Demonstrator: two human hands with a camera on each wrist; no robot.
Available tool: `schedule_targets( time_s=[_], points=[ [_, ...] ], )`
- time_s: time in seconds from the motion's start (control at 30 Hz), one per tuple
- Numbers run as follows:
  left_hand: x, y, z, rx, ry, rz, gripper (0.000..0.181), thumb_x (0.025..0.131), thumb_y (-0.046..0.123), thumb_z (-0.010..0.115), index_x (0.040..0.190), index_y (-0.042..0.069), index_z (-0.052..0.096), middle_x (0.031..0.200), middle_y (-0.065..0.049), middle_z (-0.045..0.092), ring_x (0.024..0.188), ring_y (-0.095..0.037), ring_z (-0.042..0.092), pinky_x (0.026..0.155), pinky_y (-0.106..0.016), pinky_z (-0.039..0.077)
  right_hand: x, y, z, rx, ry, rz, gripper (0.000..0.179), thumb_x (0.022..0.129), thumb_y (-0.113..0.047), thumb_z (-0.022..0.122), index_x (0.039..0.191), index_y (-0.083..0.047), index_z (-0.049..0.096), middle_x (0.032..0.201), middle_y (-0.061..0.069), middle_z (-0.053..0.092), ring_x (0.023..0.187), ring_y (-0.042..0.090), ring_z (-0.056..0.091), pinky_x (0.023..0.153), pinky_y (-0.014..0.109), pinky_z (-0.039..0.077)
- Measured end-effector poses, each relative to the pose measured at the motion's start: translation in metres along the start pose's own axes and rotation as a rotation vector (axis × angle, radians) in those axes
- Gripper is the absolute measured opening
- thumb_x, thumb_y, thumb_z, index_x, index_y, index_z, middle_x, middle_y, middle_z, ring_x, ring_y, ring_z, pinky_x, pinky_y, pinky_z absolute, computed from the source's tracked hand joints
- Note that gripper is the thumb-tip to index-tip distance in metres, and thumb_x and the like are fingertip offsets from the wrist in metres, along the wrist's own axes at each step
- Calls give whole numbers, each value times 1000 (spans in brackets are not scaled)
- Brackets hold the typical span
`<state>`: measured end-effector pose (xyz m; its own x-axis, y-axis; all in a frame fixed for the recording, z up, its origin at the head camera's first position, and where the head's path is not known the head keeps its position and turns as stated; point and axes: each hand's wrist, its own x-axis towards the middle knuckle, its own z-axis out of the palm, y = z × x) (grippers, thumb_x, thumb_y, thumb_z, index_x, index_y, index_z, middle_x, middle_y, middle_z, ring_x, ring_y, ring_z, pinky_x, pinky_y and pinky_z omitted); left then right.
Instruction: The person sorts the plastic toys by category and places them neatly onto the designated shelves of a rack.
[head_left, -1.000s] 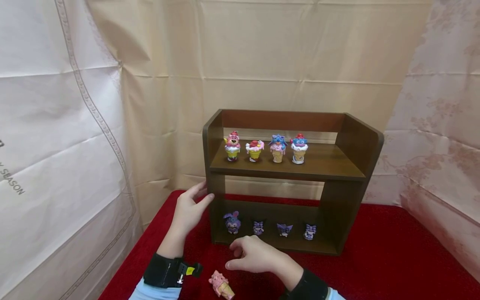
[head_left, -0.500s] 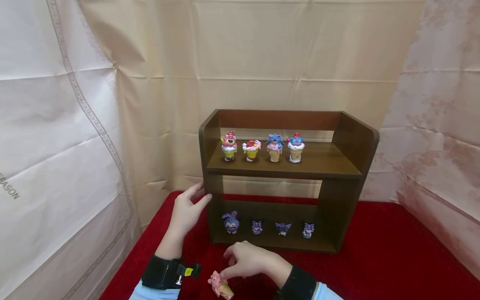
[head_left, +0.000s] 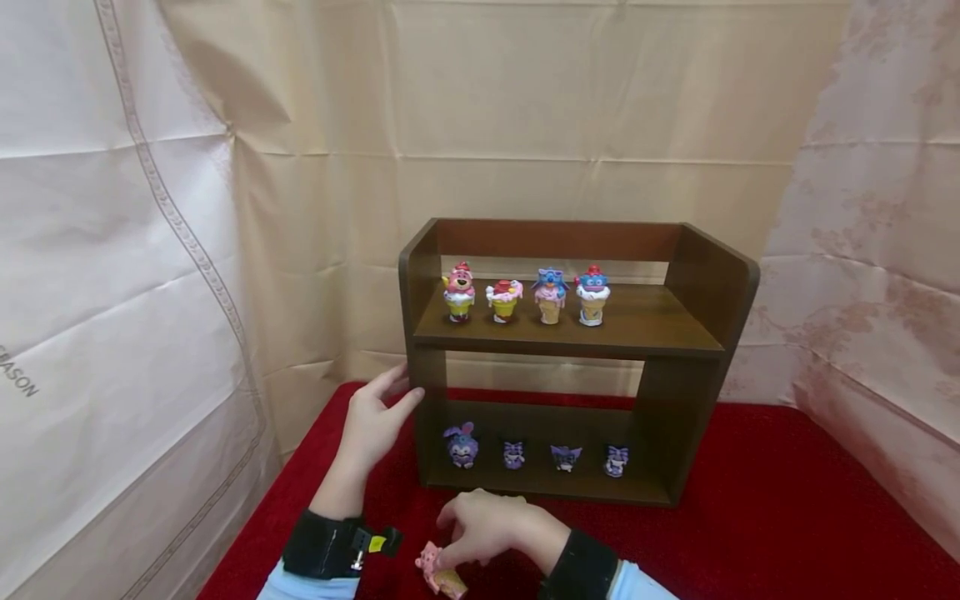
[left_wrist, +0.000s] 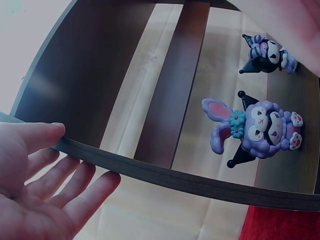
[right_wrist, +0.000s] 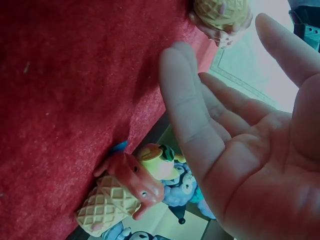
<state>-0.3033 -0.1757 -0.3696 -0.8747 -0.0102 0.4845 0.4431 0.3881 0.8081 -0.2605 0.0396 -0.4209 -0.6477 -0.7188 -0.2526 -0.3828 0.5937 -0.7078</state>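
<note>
A pink-topped ice-cream-cone figurine [head_left: 431,563] lies on the red cloth, and my right hand [head_left: 486,527] hovers over its cone. In the right wrist view, the fingers of that hand are slightly bent and stand apart from the waffle cone [right_wrist: 221,12]. A second cone figurine [right_wrist: 112,200], with a reddish top, lies on the cloth below that hand; in the head view the hand mostly hides it. My left hand [head_left: 377,421] touches the left side panel of the brown shelf [head_left: 570,343], its fingers extended and thumb at the front edge [left_wrist: 145,167].
Several ice-cream-cone figurines [head_left: 550,298] stand in a row on the upper board. On the lower board sit several purple figurines [head_left: 462,446], one with bunny ears. Red cloth [head_left: 787,492] covers the table, and beige sheets [head_left: 562,108] hang behind.
My right hand has moved down and left, toward the pink cone figurine, and now partly covers it. The head view has shifted slightly. The left hand stays at the shelf's side.
</note>
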Motion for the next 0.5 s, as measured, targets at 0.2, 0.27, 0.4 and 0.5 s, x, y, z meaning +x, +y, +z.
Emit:
schedule_targets(
  time_s=[0.2,0.27,0.4,0.5],
  points=[
    [0,1,0,6,1,-1,49,97,19,71,144,11,59,140,-11,62,122,-29,63,92,-45,57,5,1,2,46,-42,3,37,89,-15,76,122,-1,68,69,0,67,54,15,63,48,26,53],
    [0,1,0,9,2,-2,49,97,19,70,144,10,59,140,-11,62,122,-29,64,92,-45,57,6,2,3,54,-51,-3,37,89,-14,76,123,0,68,69,0,68,54,15,63,48,26,53],
    [0,0,0,11,1,-2,49,97,19,71,144,10,59,140,-11,62,121,-29,64,92,-45,57,8,3,3,72,-73,-13,37,89,-13,75,123,0,67,70,-1,68,56,14,63,48,24,52],
    [0,0,1,10,1,-1,49,97,19,71,144,11,59,140,-11,62,121,-29,64,91,-45,57,9,3,4,82,-84,-12,38,89,-13,75,123,-1,67,71,-1,68,57,14,64,49,25,53]
  ],
)
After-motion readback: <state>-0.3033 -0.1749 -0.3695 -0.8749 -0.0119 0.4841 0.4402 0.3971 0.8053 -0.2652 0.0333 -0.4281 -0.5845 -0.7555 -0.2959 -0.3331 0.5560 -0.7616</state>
